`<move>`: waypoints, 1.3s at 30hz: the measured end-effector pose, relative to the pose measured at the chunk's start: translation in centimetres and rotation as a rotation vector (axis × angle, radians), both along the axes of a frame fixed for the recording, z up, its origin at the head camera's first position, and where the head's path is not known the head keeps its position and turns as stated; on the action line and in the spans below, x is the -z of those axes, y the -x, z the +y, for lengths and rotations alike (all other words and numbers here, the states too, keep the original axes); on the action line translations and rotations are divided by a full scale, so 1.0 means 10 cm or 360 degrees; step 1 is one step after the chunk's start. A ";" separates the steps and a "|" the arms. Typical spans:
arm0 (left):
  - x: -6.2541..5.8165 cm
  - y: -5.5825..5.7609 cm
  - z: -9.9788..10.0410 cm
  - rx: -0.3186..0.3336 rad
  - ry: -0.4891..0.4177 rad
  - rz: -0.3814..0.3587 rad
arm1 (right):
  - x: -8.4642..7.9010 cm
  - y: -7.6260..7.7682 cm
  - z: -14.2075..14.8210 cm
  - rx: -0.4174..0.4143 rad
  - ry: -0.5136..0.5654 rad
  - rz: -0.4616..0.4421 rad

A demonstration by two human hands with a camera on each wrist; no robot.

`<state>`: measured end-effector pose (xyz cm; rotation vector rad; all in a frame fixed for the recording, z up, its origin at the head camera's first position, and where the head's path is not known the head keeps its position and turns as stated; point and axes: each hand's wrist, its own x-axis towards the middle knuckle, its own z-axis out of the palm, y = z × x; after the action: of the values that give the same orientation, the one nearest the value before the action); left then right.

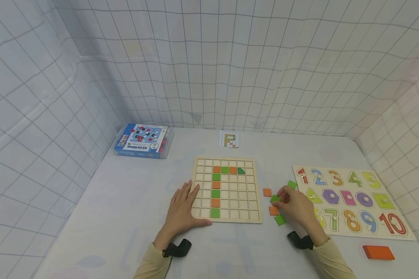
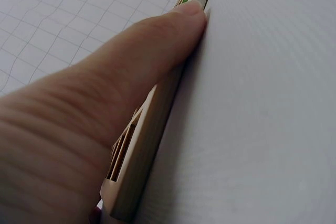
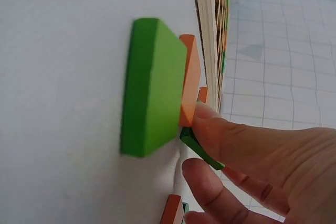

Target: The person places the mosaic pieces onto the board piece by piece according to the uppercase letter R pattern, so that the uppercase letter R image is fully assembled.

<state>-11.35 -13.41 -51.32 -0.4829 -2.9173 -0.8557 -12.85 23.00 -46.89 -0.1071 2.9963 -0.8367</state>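
Note:
A wooden grid board [image 1: 242, 201] lies mid-table, with orange and green tiles set in a column and along an upper row; that row ends in a green quarter-round piece [image 1: 241, 170]. My left hand [image 1: 182, 207] spreads over the board's lower-left corner, its thumb [image 2: 168, 32] along the near edge. Right of the board, my right hand [image 1: 295, 205] pinches a green tile [image 3: 202, 150] between thumb and finger. Loose around it lie orange tiles [image 1: 274, 210] and green tiles [image 1: 280, 220]. Close to the right wrist camera is one large-looking green tile [image 3: 157, 93].
A pattern card [image 1: 228, 139] lies beyond the board. At the back left sits a plastic-cased molecule kit [image 1: 143, 140]. A number and shape puzzle board [image 1: 342, 224] fills the right side, an orange block [image 1: 378, 252] in front of it. Grid-patterned cloth walls enclose the table.

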 end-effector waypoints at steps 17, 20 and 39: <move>0.00 -0.01 -0.01 -0.0004 -0.0007 -0.0029 | 0.02 0.06 -0.04 -0.0147 0.0064 0.0255; -0.01 -0.01 -0.01 -0.0005 -0.0002 -0.0034 | 0.00 0.14 -0.10 -0.0173 0.0136 0.0325; 0.00 0.00 0.00 0.0000 0.0003 -0.0008 | -0.07 0.68 -0.66 -0.0359 0.0154 0.0271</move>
<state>-11.39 -13.39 -51.35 -0.4815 -2.9230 -0.8560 -19.69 16.39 -46.15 -0.5340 3.0158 -0.9913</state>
